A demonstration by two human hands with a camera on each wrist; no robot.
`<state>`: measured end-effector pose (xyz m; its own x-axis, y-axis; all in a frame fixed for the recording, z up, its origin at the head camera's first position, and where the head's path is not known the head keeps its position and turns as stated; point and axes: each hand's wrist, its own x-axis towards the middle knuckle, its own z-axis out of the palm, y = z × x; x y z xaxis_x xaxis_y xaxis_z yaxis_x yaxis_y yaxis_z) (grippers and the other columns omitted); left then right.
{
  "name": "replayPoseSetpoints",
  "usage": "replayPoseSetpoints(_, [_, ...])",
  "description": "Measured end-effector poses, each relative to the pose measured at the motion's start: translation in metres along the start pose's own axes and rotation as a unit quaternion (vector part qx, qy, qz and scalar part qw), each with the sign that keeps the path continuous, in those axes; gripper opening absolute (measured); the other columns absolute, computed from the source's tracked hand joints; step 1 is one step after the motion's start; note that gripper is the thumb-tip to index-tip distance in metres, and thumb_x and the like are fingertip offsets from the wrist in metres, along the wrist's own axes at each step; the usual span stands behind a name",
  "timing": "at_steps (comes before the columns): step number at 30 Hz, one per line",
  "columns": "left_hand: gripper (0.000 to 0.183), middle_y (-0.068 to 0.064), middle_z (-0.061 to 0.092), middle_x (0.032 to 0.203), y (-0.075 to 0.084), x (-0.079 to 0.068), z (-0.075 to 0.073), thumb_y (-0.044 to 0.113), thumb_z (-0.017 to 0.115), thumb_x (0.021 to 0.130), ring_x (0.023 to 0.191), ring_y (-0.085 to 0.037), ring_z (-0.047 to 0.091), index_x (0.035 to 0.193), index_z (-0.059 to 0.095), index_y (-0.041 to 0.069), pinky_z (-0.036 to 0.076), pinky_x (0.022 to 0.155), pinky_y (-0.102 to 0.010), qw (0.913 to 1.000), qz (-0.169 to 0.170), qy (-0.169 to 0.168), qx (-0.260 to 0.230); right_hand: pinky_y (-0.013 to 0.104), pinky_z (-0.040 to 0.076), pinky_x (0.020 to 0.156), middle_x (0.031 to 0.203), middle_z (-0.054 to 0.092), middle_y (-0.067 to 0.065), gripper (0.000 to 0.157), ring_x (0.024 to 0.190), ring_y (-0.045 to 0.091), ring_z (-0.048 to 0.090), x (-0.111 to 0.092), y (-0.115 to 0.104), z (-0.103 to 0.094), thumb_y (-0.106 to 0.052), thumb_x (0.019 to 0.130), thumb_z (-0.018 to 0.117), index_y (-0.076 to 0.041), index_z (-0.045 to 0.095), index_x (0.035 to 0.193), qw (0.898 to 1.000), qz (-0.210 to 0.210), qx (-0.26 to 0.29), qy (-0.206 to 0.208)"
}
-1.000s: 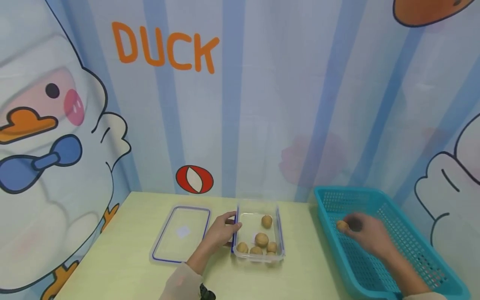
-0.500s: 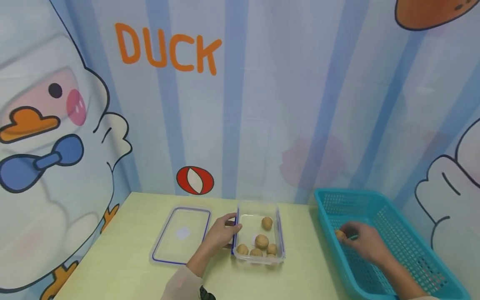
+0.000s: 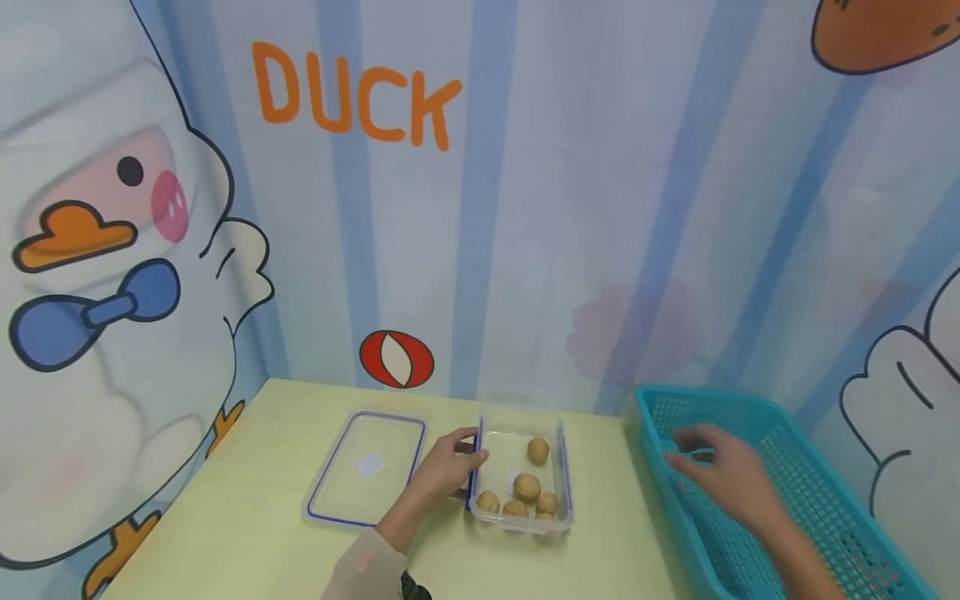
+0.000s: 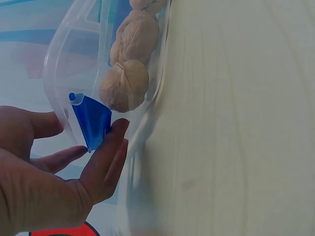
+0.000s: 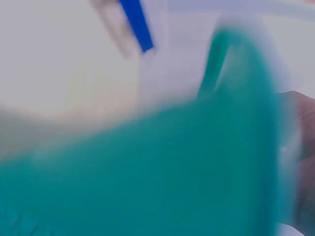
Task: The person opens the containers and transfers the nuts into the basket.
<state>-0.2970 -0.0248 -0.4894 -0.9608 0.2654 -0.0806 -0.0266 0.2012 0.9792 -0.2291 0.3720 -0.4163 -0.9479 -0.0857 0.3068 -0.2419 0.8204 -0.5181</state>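
A clear plastic food container (image 3: 501, 446) with blue clips stands mid-table, holding several walnuts (image 3: 527, 487). My left hand (image 3: 442, 468) grips its left side wall, the thumb at the rim and the other fingers outside. In the left wrist view, those fingers curl about a hanging blue clip (image 4: 93, 120), close below a walnut (image 4: 125, 86). My right hand (image 3: 727, 475) is over the left part of a teal mesh basket (image 3: 787, 454), thumb and index finger apart, no walnut showing between them. Blurred basket wall (image 5: 162, 182) hides most of that hand in the right wrist view.
A clear lid (image 3: 341, 479) with a blue seal lies flat left of the container, a white square sticker (image 3: 370, 465) on it. Behind the pale yellow table (image 3: 600, 550) hangs a blue striped duck-print curtain (image 3: 540, 208).
The walnut earlier pinched in my right hand went down by the basket's left wall and is out of sight; thumb and index have parted. My left hand keeps its grip. The head view shifted slightly.
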Motion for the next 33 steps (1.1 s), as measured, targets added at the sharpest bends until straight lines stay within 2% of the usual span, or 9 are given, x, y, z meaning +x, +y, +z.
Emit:
replayPoseSetpoints(5, [0.057,-0.032,0.052,0.145,-0.001,0.000,0.000,0.018,0.063,0.107,0.113,-0.045,0.066,0.158,0.044,0.001,0.064,0.078,-0.053,1.0000,-0.001,0.001,0.001,0.046,0.061,0.091,0.114,0.073,0.012,0.036,0.106,0.033,0.070,0.014,-0.046,0.016,-0.018,0.096,0.081,0.001,0.071,0.124,0.997,-0.067,0.022,0.017])
replayPoseSetpoints(8, [0.057,-0.032,0.052,0.145,-0.001,0.001,-0.001,0.018,0.064,0.107,0.114,-0.044,0.066,0.158,0.045,0.002,0.064,0.078,-0.053,1.0000,0.000,0.001,0.002,0.044,0.061,0.092,0.115,0.072,0.009,0.035,0.106,0.030,0.069,0.024,-0.065,0.032,-0.018,0.095,0.082,-0.001,0.072,0.124,0.996,-0.083,0.044,0.009])
replayPoseSetpoints(12, [0.057,-0.032,0.053,0.145,-0.001,0.001,0.000,0.019,0.063,0.107,0.113,-0.043,0.067,0.158,0.044,0.001,0.064,0.078,-0.053,1.0000,0.006,-0.001,0.005,0.044,0.061,0.092,0.116,0.071,0.012,0.034,0.107,0.030,0.068,0.036,-0.082,0.057,-0.015,0.095,0.082,-0.001,0.071,0.124,0.994,-0.089,0.068,0.003])
replayPoseSetpoints(16, [0.057,-0.032,0.053,0.145,0.000,-0.001,0.001,0.018,0.063,0.107,0.112,-0.043,0.067,0.158,0.045,0.001,0.064,0.076,-0.052,0.9999,0.006,0.002,0.013,0.048,0.060,0.093,0.116,0.071,0.015,0.034,0.106,0.032,0.069,0.049,-0.088,0.087,-0.012,0.094,0.082,0.001,0.071,0.124,0.993,-0.080,0.087,-0.010])
replayPoseSetpoints(22, [0.057,-0.033,0.052,0.145,0.000,-0.001,-0.001,0.019,0.064,0.107,0.113,-0.045,0.067,0.157,0.045,0.000,0.064,0.076,-0.052,0.9999,0.008,0.006,0.013,0.055,0.057,0.097,0.114,0.070,0.017,0.033,0.107,0.037,0.068,0.068,-0.086,0.122,-0.005,0.093,0.082,0.005,0.070,0.122,0.992,-0.046,0.111,-0.030])
replayPoseSetpoints(27, [0.057,-0.032,0.054,0.144,-0.004,-0.002,0.000,0.019,0.064,0.107,0.110,-0.043,0.068,0.158,0.045,0.000,0.064,0.074,-0.051,0.9998,0.009,0.006,0.017,0.054,0.057,0.095,0.116,0.071,0.019,0.032,0.108,0.037,0.067,0.080,-0.080,0.140,-0.005,0.093,0.081,0.005,0.071,0.121,0.995,-0.051,0.063,-0.061])
replayPoseSetpoints(33, [0.057,-0.030,0.055,0.142,-0.001,0.000,0.000,0.018,0.065,0.106,0.105,-0.039,0.068,0.157,0.046,0.001,0.064,0.071,-0.050,0.9996,0.015,0.007,0.021,0.053,0.057,0.087,0.109,0.070,0.021,0.023,0.101,0.037,0.067,0.090,-0.082,0.146,0.000,0.093,0.077,0.007,0.071,0.114,0.990,-0.104,0.000,-0.095])
